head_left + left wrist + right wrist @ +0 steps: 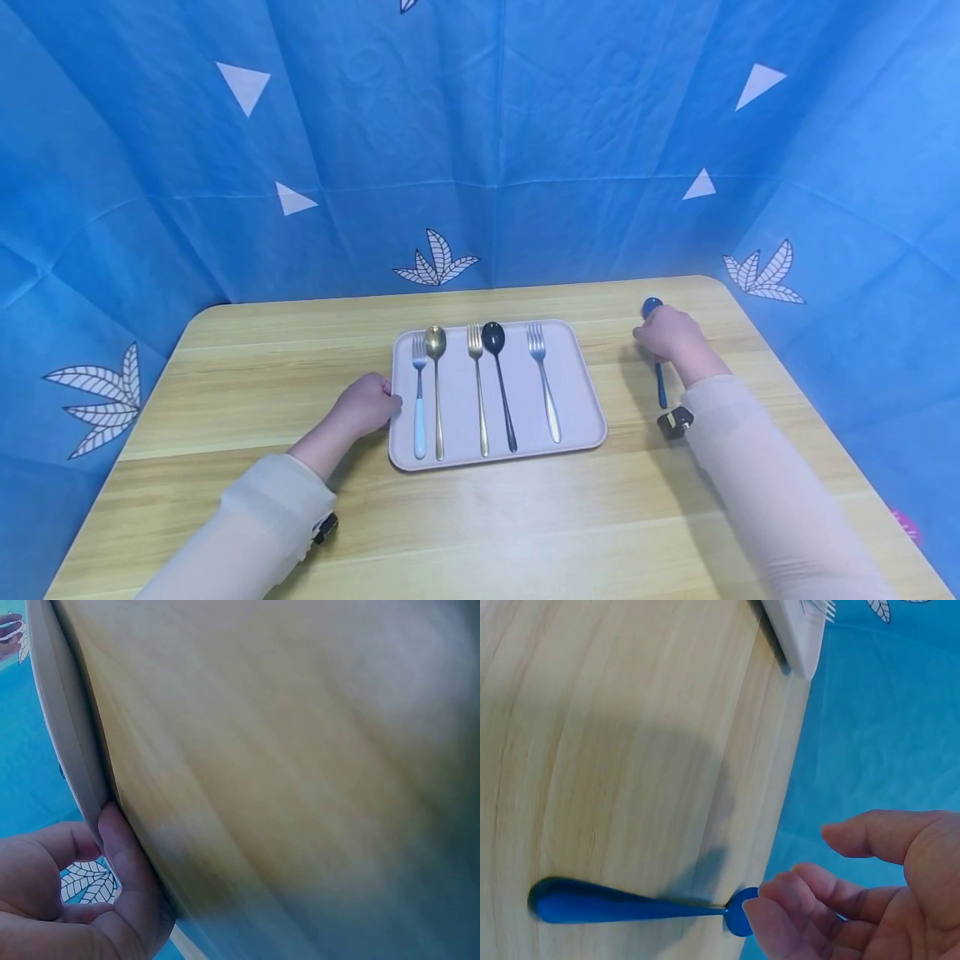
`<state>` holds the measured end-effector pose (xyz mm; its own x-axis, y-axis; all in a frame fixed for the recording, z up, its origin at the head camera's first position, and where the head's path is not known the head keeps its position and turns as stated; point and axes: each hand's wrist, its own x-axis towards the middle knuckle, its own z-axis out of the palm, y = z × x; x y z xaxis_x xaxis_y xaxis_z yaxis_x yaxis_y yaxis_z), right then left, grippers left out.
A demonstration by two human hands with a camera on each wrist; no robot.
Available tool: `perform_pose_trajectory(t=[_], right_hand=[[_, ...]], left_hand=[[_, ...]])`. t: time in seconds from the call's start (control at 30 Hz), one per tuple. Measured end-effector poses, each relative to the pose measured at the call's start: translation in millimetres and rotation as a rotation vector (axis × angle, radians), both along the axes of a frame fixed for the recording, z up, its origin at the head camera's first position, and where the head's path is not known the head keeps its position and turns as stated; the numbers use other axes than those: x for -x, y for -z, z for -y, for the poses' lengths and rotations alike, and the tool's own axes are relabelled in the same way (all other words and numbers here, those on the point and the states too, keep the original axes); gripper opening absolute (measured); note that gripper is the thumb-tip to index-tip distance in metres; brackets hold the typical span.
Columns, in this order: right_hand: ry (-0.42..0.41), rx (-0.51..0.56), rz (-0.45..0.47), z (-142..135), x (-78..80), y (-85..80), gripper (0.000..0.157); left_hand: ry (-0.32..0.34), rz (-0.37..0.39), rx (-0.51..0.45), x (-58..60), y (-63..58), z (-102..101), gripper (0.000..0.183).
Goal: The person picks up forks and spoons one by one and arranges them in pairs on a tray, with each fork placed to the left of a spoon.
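Note:
A pale pinkish tray (517, 392) lies on the table, its left rim gripped between the thumb and curled fingers of my left hand (365, 406). Side by side on it are a light-blue-handled fork (419, 417), a gold spoon (437, 392), a gold fork (478, 383), a black spoon (502, 387) and a silver fork (544, 383). To the tray's right, a blue spoon (615, 904) rests on the wood. Over its middle hovers my right hand (669, 335), thumb apart from the loosely bent fingers in the right wrist view; it partly hides the spoon in the head view.
The light wooden table (495, 533) has rounded far corners. A blue patterned curtain (495, 150) hangs behind it and along both sides. Small black devices sit at both sleeve cuffs, one being the right cuff device (676, 422).

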<state>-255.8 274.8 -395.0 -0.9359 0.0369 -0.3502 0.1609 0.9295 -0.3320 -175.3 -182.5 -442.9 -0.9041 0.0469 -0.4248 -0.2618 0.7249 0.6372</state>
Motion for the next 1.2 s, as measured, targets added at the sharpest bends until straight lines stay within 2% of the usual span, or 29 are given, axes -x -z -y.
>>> perform_pose_trajectory(t=[0.37,0.73,1.2], right_hand=[[0.054,-0.005,0.043,-10,5.2,2.1,0.04],[0.092,0.044,0.074,-16,5.3,2.7,0.034],[0.106,0.024,0.051,-22,6.4,14.2,0.03]], left_hand=[[0.002,-0.006,0.015,-0.3,-0.6,0,0.018],[0.006,-0.017,0.022,-1.3,-1.8,-1,0.018],[0.005,-0.013,0.019,-2.6,-4.6,-2,0.022]])
